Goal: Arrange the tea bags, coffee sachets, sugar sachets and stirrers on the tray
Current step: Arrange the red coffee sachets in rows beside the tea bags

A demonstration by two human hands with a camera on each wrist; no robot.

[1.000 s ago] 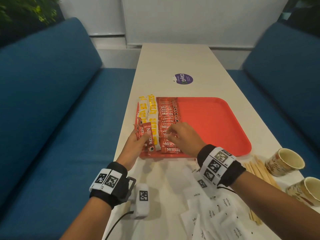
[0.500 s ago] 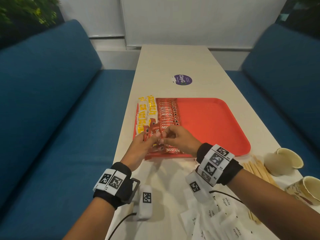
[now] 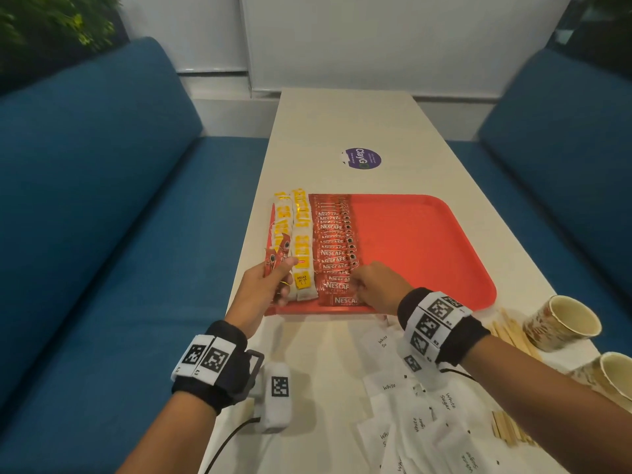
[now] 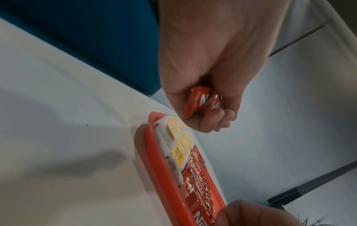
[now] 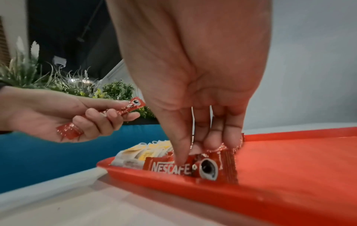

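Note:
A red tray (image 3: 427, 248) carries two rows of yellow-and-white tea bags (image 3: 302, 248) along its left edge and a row of red coffee sachets (image 3: 333, 244) beside them. My left hand (image 3: 270, 285) hovers over the tray's near left corner and grips a few coffee sachets (image 3: 277, 256), also visible as coffee sachets (image 4: 203, 100) in the left wrist view. My right hand (image 5: 201, 152) pinches one coffee sachet (image 5: 209, 167) at the near end of the coffee row, thumb in front and fingers behind. White sugar sachets (image 3: 410, 422) and wooden stirrers (image 3: 513, 336) lie on the table.
Two paper cups (image 3: 564, 323) (image 3: 615, 374) stand at the table's right edge near the stirrers. A purple sticker (image 3: 362, 158) lies beyond the tray. Blue sofas (image 3: 85, 200) flank the narrow white table (image 3: 342, 118). The tray's right half holds nothing.
The hands met over the tray's near left corner, then parted. My right hand came down onto the near end of the coffee row with one sachet; my left hand kept the rest.

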